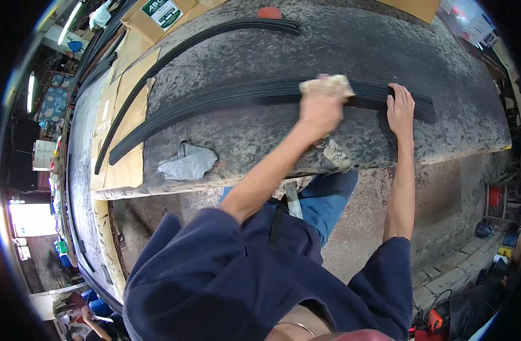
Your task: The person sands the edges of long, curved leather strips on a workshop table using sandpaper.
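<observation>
My left hand (322,111) is closed around a crumpled, pale yellowish cloth (335,86), which rests on a bundle of long black rubber strips (226,94). The strips lie side by side in a gentle curve across the dark worktable (237,136). Near their right end, my right hand (401,111) grips the bundle, its fingers reaching over to the far edge. A second, thinner bundle of black strips (158,68) curves behind the first. On the near side of the table lies a crumpled grey cloth (188,162).
Flattened cardboard (121,170) lies under the strips' left ends. An open cardboard box (141,23) with a green label stands at the back left, and a reddish object (269,12) at the back. Another person's arm (90,318) shows at the lower left.
</observation>
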A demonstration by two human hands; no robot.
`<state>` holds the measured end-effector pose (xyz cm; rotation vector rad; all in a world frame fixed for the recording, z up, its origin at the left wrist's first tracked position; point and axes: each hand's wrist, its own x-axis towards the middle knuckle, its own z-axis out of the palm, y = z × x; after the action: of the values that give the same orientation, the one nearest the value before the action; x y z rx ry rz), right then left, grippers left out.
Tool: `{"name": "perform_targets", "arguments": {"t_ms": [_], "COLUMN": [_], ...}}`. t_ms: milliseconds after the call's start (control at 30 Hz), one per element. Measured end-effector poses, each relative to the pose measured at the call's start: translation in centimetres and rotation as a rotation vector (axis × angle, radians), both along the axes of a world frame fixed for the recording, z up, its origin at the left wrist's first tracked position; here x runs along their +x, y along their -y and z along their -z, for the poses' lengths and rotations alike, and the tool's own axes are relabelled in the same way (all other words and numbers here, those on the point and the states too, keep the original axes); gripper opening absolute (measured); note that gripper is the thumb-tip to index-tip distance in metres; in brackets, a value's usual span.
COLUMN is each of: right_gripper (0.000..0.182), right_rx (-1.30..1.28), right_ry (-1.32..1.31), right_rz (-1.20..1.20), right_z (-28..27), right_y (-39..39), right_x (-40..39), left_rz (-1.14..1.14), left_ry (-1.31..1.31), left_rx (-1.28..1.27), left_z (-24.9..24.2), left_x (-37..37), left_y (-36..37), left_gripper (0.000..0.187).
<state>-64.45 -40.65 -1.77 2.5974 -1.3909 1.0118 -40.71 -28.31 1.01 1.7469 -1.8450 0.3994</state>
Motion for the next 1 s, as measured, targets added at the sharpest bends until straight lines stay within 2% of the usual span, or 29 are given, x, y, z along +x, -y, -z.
{"name": "perform_targets", "arguments": {"t_ms": [33, 67, 100, 133, 167, 200, 233, 267, 300, 333, 367, 400, 467, 533, 567, 600, 633, 667, 733, 800, 833, 867, 900, 933, 967, 1000], "right_gripper": [0.037, 0.037, 0.037, 0.037, 0.037, 0.037, 0.037, 0.037, 0.036, 0.036, 0.036, 0.036, 0.037, 0.038, 0.037, 0.037, 0.037, 0.037, 0.036, 0.036, 0.036, 0.037, 0.037, 0.037, 0.037, 0.038], "right_rx": [0.009, 0.021, 0.021, 0.014, 0.01, 0.015, 0.031, 0.037, 0.032, 0.029, 0.045, 0.061, 0.062, 0.089, 0.073, 0.075, 0.075, 0.077, 0.077, 0.094, 0.083, 0.066, 0.05, 0.045, 0.06, 0.076], "right_ry": [0.004, 0.006, 0.001, 0.0, 0.004, 0.008, -0.005, -0.018, -0.012, -0.011, -0.014, -0.016, -0.011, 0.001, 0.014, 0.016, 0.005, -0.007, -0.014, -0.018, -0.014, -0.014, 0.004, -0.009, 0.065, 0.143], "right_rz": [-0.001, -0.002, -0.002, 0.004, 0.013, 0.013, 0.022, 0.025, 0.032, 0.019, 0.015, 0.014, -0.001, -0.01, -0.017, -0.015, -0.007, 0.0, 0.016, 0.035, 0.03, 0.027, 0.027, 0.031, -0.033, -0.1], "right_z": [-0.2, -0.3, -0.2, -0.2, -0.1, -0.1, -0.2, -0.5, -0.4, -0.4, -0.4, -0.5, -0.8, -0.5, -0.3, -0.2, -0.2, -0.2, -0.6, -0.2, -0.2, -0.4, -0.3, 0.0, 0.4, 0.4], "right_y": [0.0, -0.2, -0.3, -0.3, -0.3, -0.5, -0.7, -0.5, -0.5, -0.4, -0.3, -0.3, 0.0, -0.2, -0.1, 0.0, 0.0, 0.0, -0.1, -0.8, -0.7, -0.3, -0.2, 0.2, 0.7, 0.9], "right_x": [0.0, 0.0, 0.0, 0.2, 0.2, 0.2, 0.2, 0.4, 0.4, 0.3, 0.1, 0.0, -0.1, -0.2, -0.3, -0.3, -0.3, -0.3, 0.0, 0.4, 0.4, 0.2, 0.1, -0.3, -0.7, -0.9], "left_rz": [-0.09, -0.144, -0.264, -0.399, -0.488, -0.578, -0.553, -0.444, -0.417, -0.299, -0.209, -0.121, -0.153, -0.204, -0.287, -0.314, -0.417, -0.432, -0.816, -0.705, -0.66, -0.483, -0.482, -0.314, -0.287, -0.237], "left_ry": [-0.024, 0.07, 0.059, 0.054, 0.185, 0.321, 0.075, 0.035, 0.087, -0.052, -0.075, 0.056, 0.056, -0.048, 0.08, 0.064, 0.019, -0.059, -0.004, 0.079, 0.272, 0.157, 0.106, -0.01, -0.019, -0.014], "left_rx": [0.114, 0.067, 0.104, 0.044, -0.056, -0.155, 0.065, 0.047, 0.045, 0.23, 0.167, -0.31, -0.337, -0.004, 0.032, 0.026, 0.134, 0.017, 0.043, 0.359, 0.041, -0.008, 0.021, -0.053, 0.02, 0.06], "left_z": [-3.0, -2.8, -3.9, -2.7, -0.4, -1.8, -2.1, -0.3, -2.2, -4.7, -3.4, 1.3, 0.9, -2.0, -1.4, -2.6, -4.0, -2.0, 0.8, 0.5, 1.2, -0.1, -1.2, -1.4, -1.6, 0.5], "left_x": [2.8, 6.5, 9.5, 13.1, 16.1, 16.1, 14.2, 12.5, 7.4, 2.5, -1.4, -3.5, -2.5, 2.6, 7.0, 10.9, 14.3, 19.6, 26.3, 24.7, 20.9, 15.9, 9.8, 4.8, -0.5, -4.4], "left_y": [-2.7, -4.2, -6.1, -7.1, -7.3, -7.7, -7.1, -5.1, -3.5, -2.4, -0.8, 1.8, 1.4, -2.5, -3.9, -6.2, -8.6, -10.9, -13.7, -11.8, -9.5, -7.3, -4.8, -2.4, -0.2, 2.8], "left_gripper": [0.031, 0.024, 0.023, 0.021, 0.02, 0.02, 0.019, 0.019, 0.02, 0.023, 0.03, 0.023, 0.023, 0.022, 0.021, 0.02, 0.022, 0.026, 0.03, 0.035, 0.026, 0.024, 0.026, 0.027, 0.034, 0.044]}}
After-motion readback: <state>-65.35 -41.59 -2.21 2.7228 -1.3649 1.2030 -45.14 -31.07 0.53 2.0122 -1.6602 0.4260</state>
